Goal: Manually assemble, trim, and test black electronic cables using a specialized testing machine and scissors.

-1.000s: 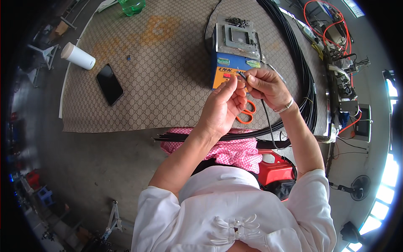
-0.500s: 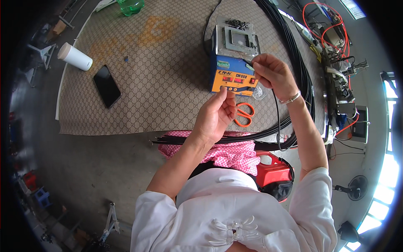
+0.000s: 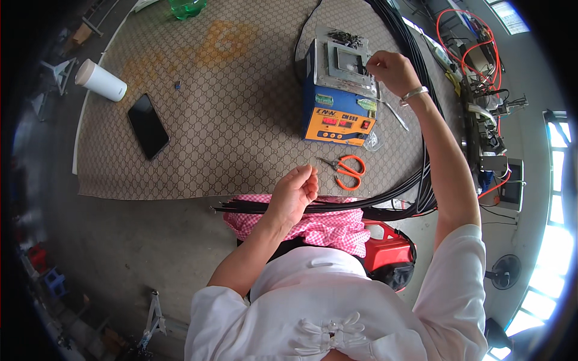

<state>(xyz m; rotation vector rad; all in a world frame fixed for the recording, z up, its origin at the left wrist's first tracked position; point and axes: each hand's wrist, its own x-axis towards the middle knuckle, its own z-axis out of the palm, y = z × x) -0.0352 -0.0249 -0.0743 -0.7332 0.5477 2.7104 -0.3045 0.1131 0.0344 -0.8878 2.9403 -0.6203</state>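
A blue and orange solder pot (image 3: 340, 117) stands on the patterned tabletop, with a metal plate and a square opening (image 3: 349, 63) on its top. My right hand (image 3: 394, 72) is at the right edge of that opening, its fingertips pinched on the dark end of a black cable; the arm hides most of the cable. Nearer to me, my left hand (image 3: 295, 194) hovers by the table's front edge with fingers curled and thumb pressed against them; whatever may be inside is hidden. Orange-handled scissors (image 3: 349, 171) lie to the right of it.
Thick bundles of black cable (image 3: 415, 198) curve round the table's right side and front. A thin silver rod (image 3: 395, 115) and a small clear dish (image 3: 373, 141) lie beside the pot. Leftward are a black phone (image 3: 148, 126), a white cup (image 3: 101, 80) and a green bottle (image 3: 188, 8).
My right hand has moved away from me, from above the pot's front to its top opening, taking the cable along. My left hand has drawn back toward me, off the front panel, and its fingers have closed.
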